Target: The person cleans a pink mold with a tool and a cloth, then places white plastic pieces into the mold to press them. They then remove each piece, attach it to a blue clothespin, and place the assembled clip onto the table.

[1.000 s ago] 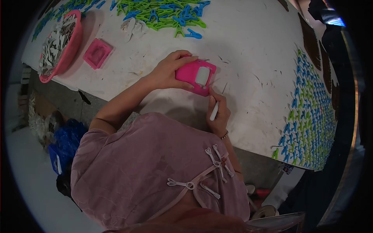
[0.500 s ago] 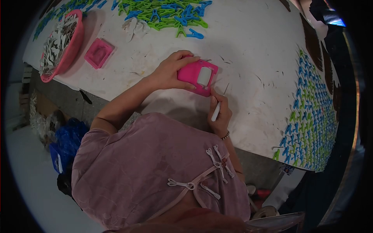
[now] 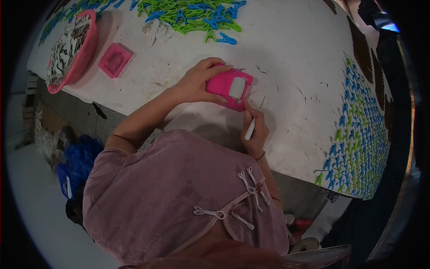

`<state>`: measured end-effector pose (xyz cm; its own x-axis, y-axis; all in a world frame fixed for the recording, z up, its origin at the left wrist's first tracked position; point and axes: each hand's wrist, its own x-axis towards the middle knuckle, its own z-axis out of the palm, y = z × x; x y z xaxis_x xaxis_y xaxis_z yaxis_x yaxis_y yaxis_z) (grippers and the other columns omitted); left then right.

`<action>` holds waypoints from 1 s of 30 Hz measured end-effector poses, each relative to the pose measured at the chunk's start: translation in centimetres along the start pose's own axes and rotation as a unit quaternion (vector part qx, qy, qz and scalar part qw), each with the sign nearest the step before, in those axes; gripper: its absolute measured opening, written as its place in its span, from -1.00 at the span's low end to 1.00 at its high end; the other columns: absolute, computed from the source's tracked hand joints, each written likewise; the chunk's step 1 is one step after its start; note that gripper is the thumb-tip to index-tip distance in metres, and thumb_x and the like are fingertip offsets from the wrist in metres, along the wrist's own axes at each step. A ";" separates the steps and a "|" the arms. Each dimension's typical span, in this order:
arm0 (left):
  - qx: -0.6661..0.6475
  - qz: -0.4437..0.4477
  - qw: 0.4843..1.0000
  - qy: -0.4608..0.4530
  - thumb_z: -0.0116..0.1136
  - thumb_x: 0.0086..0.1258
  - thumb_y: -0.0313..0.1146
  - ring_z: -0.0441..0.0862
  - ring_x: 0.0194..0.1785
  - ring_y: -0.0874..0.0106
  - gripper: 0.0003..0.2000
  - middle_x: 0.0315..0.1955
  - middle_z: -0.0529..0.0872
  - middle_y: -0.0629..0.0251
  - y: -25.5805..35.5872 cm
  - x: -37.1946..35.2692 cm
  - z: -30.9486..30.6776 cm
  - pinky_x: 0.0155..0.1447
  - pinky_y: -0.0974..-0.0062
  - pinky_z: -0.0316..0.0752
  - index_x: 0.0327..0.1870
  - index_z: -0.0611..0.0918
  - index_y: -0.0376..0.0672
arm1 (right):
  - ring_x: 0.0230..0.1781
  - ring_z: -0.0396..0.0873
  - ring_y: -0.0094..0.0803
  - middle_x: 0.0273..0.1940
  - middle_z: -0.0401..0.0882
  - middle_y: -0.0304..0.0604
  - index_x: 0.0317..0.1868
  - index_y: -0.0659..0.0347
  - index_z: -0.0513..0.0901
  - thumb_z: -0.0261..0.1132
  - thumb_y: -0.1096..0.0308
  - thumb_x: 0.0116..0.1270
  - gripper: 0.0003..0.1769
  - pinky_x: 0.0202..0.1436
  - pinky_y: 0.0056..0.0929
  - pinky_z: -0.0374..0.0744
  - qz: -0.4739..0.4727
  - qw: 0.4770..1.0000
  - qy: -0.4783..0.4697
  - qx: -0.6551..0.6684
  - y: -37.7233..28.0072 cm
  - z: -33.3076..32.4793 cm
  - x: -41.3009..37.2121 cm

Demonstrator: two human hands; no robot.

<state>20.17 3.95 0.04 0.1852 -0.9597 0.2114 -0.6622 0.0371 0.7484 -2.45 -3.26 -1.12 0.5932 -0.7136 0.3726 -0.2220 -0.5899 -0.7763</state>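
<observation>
My left hand point(image 3: 200, 82) is closed around the left side of a pink mould point(image 3: 217, 83), thumb and fingers on opposite edges. A pale grey-white piece point(image 3: 237, 88) shows in the mould's rectangular opening. Held in my right hand point(image 3: 256, 131) is a slim tool with a white handle point(image 3: 250, 129) and a thin, dark pointed tip slanting up and away from the mould. The right fingertips are right at the mould's lower right corner.
A pink basin point(image 3: 91, 42) heaped with grey-white pieces leans at the left, near a square pink mould part point(image 3: 115, 60). Green and blue clothespins point(image 3: 190, 17) pile at the back beside pale scraps point(image 3: 157, 32). More clothespins point(image 3: 358, 139) stand in rows at the right. Dark shavings dot the white tabletop point(image 3: 286, 58).
Almost nothing differs. The whole view has shifted by a few pixels; both hands keep the same hold on the mould and the tool.
</observation>
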 end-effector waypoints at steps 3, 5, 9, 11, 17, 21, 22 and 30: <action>0.004 0.000 1.000 0.000 0.54 -0.15 -0.04 0.36 0.28 0.14 -0.13 0.19 0.39 0.10 -0.1 0.0 0.0 0.31 0.29 0.33 0.30 0.44 -0.04 | -0.54 0.62 -0.39 -0.38 0.66 -0.08 0.00 0.21 0.62 0.22 0.39 0.37 -0.77 -0.44 -0.48 0.53 -0.004 1.000 0.004 -0.006 0.1 0.1 0.0; 0.007 0.001 1.000 0.000 0.54 -0.15 -0.04 0.36 0.28 0.14 -0.13 0.19 0.39 0.10 -0.1 0.0 0.1 0.31 0.29 0.34 0.30 0.44 -0.04 | -0.53 0.62 -0.39 -0.38 0.66 -0.08 0.01 0.21 0.62 0.22 0.39 0.36 -0.76 -0.43 -0.47 0.53 -0.016 1.000 0.014 -0.003 0.3 0.2 0.0; 0.012 0.005 1.000 0.003 0.54 -0.15 -0.04 0.37 0.28 0.14 -0.13 0.19 0.39 0.10 0.0 0.0 0.0 0.30 0.29 0.34 0.30 0.45 -0.05 | -0.52 0.62 -0.38 -0.38 0.65 -0.07 0.01 0.22 0.61 0.22 0.39 0.37 -0.76 -0.42 -0.47 0.53 -0.009 1.000 0.005 -0.003 0.2 0.1 0.0; 0.009 0.006 1.000 0.004 0.54 -0.15 -0.03 0.37 0.28 0.14 -0.13 0.19 0.40 0.10 0.0 0.0 0.0 0.30 0.29 0.34 0.30 0.45 -0.06 | -0.52 0.62 -0.37 -0.39 0.64 -0.07 0.02 0.22 0.61 0.21 0.39 0.37 -0.75 -0.41 -0.47 0.54 -0.009 1.000 0.003 0.000 0.2 0.1 0.0; 0.011 0.008 1.000 0.005 0.54 -0.16 -0.03 0.37 0.28 0.15 -0.13 0.18 0.40 0.10 0.0 0.0 0.0 0.30 0.30 0.35 0.30 0.45 -0.05 | -0.50 0.63 -0.36 -0.38 0.64 -0.07 0.02 0.23 0.61 0.21 0.39 0.37 -0.75 -0.41 -0.46 0.54 -0.003 1.000 -0.005 -0.007 0.1 0.0 -0.1; 0.013 0.005 1.000 0.003 0.54 -0.15 -0.04 0.37 0.27 0.15 -0.13 0.19 0.40 0.10 0.1 0.0 0.0 0.30 0.30 0.34 0.30 0.45 -0.04 | -0.50 0.63 -0.36 -0.36 0.65 -0.07 0.02 0.22 0.61 0.21 0.39 0.37 -0.75 -0.41 -0.46 0.54 -0.005 1.000 -0.004 -0.008 0.2 0.0 -0.1; 0.011 0.005 1.000 0.003 0.54 -0.15 -0.04 0.37 0.27 0.15 -0.13 0.19 0.40 0.10 0.1 0.0 0.0 0.30 0.30 0.34 0.30 0.45 -0.04 | -0.49 0.63 -0.35 -0.36 0.65 -0.07 0.01 0.22 0.61 0.21 0.39 0.37 -0.76 -0.41 -0.45 0.54 -0.008 1.000 -0.004 -0.014 0.1 0.0 -0.1; 0.008 0.010 1.000 -0.001 0.53 -0.14 -0.02 0.36 0.28 0.14 -0.13 0.20 0.39 0.10 -0.1 0.0 0.0 0.31 0.28 0.33 0.31 0.44 -0.03 | -0.50 0.63 -0.35 -0.36 0.66 -0.07 0.00 0.24 0.61 0.21 0.40 0.36 -0.77 -0.42 -0.45 0.54 -0.032 0.999 0.013 -0.007 0.4 0.3 0.0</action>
<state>20.26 3.91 -0.02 0.1693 -0.9596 0.2248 -0.6768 0.0526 0.7343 -2.35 -3.37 -1.58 0.5863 -0.6833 0.4352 -0.1951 -0.6405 -0.7428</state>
